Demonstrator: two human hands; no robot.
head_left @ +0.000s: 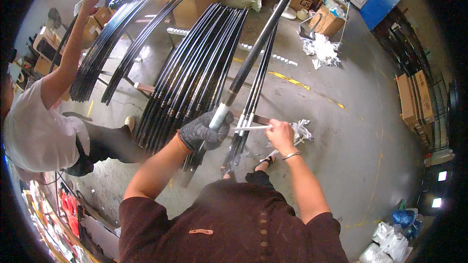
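Observation:
My left hand (pixel 204 129), in a dark grey knit glove, is closed around a long black pole (pixel 248 63) at the white wrapped section (pixel 220 117) near its lower end. The pole slants up and away to the top of the view. Bare, with a bangle at the wrist, my right hand (pixel 281 136) pinches a narrow white strip (pixel 251 127) stretched sideways toward the pole. Where the strip meets the pole is hard to make out. Below and between my hands, a few more poles (pixel 248 112) with white bands lean on a rack.
A wide row of black poles (pixel 195 63) lies on the rack at left, with more bundles (pixel 109 44) beyond. A co-worker (pixel 48 122) stands at left, arm raised. Crumpled white scraps (pixel 321 51) lie ahead; others (pixel 301 130) are beside my right hand. Cardboard boxes (pixel 414 97) stand right.

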